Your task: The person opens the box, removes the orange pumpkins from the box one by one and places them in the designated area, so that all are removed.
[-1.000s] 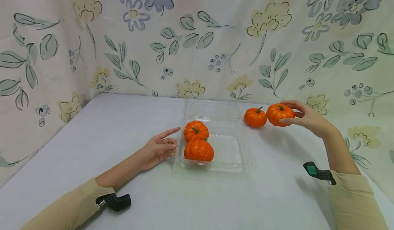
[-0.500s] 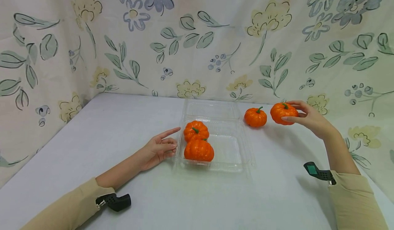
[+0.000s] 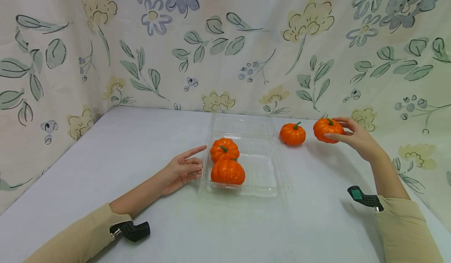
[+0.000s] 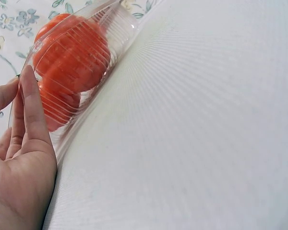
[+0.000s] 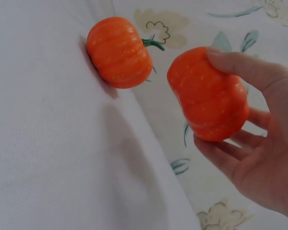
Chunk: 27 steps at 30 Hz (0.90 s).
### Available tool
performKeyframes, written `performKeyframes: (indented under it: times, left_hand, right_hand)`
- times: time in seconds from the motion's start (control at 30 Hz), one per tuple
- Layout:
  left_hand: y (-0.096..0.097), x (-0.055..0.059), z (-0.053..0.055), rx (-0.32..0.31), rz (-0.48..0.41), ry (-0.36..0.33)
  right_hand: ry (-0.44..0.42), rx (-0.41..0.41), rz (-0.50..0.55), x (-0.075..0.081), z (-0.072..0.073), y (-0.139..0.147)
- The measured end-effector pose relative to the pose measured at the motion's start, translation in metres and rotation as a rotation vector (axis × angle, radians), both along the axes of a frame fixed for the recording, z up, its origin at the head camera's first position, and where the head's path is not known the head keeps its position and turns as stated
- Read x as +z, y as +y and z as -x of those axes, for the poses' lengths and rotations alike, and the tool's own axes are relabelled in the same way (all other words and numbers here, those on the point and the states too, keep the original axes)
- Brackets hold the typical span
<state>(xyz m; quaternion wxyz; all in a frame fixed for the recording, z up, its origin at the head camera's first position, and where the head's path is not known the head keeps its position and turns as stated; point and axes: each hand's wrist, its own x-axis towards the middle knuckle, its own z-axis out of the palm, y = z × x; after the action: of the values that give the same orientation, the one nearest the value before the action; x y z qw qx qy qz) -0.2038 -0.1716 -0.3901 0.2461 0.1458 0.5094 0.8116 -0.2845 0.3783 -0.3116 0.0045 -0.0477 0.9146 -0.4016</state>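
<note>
There are four pumpkins [image 3: 327, 130], one container [image 3: 258, 169], two hands [image 3: 356, 138].

Your left forearm [image 3: 137, 196] slants up and inward from the lower left, bare beyond the beige left sleeve [image 3: 75, 235]. Your left grip [image 3: 179, 173] lies low, its index finger [image 3: 194, 151] extended inward and the other fingers loosely bent; the left wrist view shows the thumb tip close to a fingertip. Your right arm reaches farther forward, its right sleeve [image 3: 405, 229] pushed back and the bare right forearm [image 3: 391, 179] rising and leaning inward. Your right grip [image 3: 358, 138] is raised and points left, thumb [image 5: 252, 69] nearer you, curved fingers [image 5: 221, 154] opposing it in a firm hold.
</note>
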Motion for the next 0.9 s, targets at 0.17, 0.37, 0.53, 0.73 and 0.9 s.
performKeyframes:
  times: [0.17, 0.37, 0.53, 0.73, 0.9]
  left_hand:
    - [0.0, 0.001, 0.0, -0.002, 0.001, -0.001]
    - [0.0, 0.001, -0.001, -0.002, 0.002, -0.006]
    - [0.0, 0.0, 0.0, 0.0, 0.009, -0.004]
    - [0.0, 0.0, 0.0, -0.001, 0.009, -0.002]
    - [0.0, 0.001, 0.0, 0.002, 0.009, -0.006]
  right_hand:
    - [0.014, -0.012, 0.012, -0.005, 0.002, 0.003]
    - [0.013, -0.017, 0.009, -0.012, 0.004, 0.005]
    - [0.01, -0.027, -0.008, -0.017, 0.005, 0.006]
    - [0.004, -0.043, -0.014, -0.024, 0.009, 0.005]
    - [-0.032, -0.04, -0.014, -0.026, 0.01, 0.004]
